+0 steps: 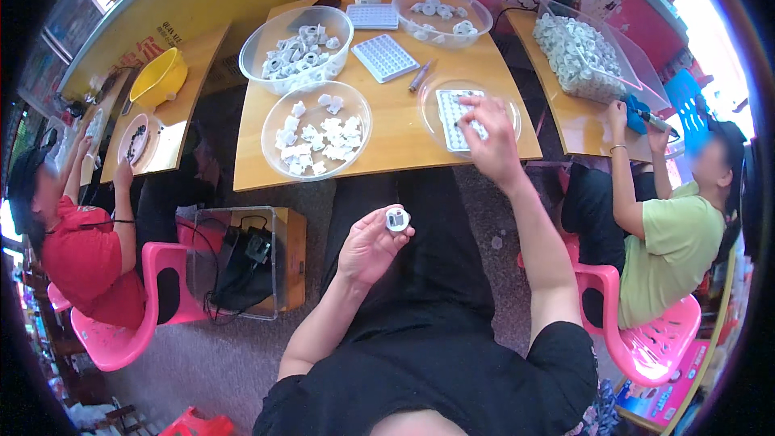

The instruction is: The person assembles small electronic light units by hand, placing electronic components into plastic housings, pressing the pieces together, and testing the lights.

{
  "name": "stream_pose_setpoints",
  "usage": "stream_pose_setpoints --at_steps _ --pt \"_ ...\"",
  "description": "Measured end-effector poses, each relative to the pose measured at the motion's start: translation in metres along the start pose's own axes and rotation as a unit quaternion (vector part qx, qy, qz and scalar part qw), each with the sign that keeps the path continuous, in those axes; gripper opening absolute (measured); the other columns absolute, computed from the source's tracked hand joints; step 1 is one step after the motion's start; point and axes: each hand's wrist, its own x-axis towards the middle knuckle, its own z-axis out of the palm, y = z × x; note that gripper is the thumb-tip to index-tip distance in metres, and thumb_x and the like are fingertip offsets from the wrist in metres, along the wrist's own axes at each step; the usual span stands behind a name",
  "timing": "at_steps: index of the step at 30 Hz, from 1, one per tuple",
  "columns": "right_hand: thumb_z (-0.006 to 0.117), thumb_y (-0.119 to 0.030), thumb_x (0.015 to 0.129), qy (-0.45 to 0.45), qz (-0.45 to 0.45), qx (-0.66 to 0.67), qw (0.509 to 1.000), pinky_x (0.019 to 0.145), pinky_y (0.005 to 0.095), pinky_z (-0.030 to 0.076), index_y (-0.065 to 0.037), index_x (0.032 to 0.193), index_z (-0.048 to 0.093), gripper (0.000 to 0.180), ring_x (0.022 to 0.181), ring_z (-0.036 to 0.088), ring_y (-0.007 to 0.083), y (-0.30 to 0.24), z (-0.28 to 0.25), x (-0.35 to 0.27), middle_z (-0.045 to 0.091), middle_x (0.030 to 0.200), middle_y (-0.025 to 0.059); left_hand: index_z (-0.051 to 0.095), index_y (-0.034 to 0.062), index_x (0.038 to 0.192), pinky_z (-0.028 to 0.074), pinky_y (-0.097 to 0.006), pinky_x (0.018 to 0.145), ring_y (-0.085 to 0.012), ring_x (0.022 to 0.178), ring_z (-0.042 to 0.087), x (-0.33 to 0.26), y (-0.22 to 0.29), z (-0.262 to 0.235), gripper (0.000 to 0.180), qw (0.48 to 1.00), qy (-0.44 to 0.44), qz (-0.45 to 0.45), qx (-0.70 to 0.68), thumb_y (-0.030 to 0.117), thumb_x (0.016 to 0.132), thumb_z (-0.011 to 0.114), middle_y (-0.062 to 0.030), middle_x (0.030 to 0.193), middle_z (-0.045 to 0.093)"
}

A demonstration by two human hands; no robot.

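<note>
My left hand (370, 244) is raised over my lap and pinches a small round white plastic part (397, 219) with dark inserts. My right hand (491, 136) reaches out to a white grid tray (452, 117) lying in a clear shallow dish (432, 123) on the wooden table (404, 141); its fingertips rest on the tray, and whether they pinch anything is hidden. To the left of that dish stands a clear bowl (316, 131) with several white pieces.
Further back are two more clear bowls of white parts (297, 48) (441, 16), two grid trays (385, 57) (372, 16) and a pen (421, 76). A person in red sits at left, a person in green at right, on pink chairs. A clear box of cables (242, 262) stands on the floor.
</note>
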Motion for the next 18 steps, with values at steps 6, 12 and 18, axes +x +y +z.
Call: stream_pose_setpoints --at_steps 6,12,18 --pt "0.069 -0.003 0.065 -0.049 -0.086 0.086 0.991 0.085 0.0416 0.041 -0.005 0.079 0.062 0.016 0.106 0.056 0.0323 -0.096 0.000 -0.062 0.061 0.109 0.0105 0.057 -0.0049 0.116 0.054 -0.033 0.079 -0.0237 0.089 0.065 0.000 -0.003 0.008 0.029 0.999 0.006 -0.004 0.032 0.015 0.095 0.055 -0.0154 0.107 0.064" --pt "0.069 -0.004 0.064 -0.061 -0.111 0.067 0.990 0.084 0.0397 0.040 -0.002 0.086 0.066 0.023 0.106 0.056 0.0309 -0.106 0.009 -0.079 0.061 0.109 0.0113 0.060 -0.0035 0.113 0.050 -0.030 0.081 -0.0160 0.090 0.062 -0.004 -0.005 0.011 0.026 0.998 -0.004 0.004 0.070 0.014 0.095 0.056 -0.0108 0.105 0.065" --pt "0.068 -0.001 0.064 -0.153 -0.067 0.073 0.983 0.085 0.0411 0.040 -0.006 0.077 0.066 0.014 0.107 0.055 0.0310 -0.109 0.005 -0.072 0.061 0.109 0.0102 0.063 -0.0026 0.109 0.050 -0.030 0.078 -0.0146 0.087 0.062 -0.006 -0.008 0.009 0.022 0.992 0.006 0.024 0.121 0.012 0.094 0.056 -0.0094 0.099 0.066"
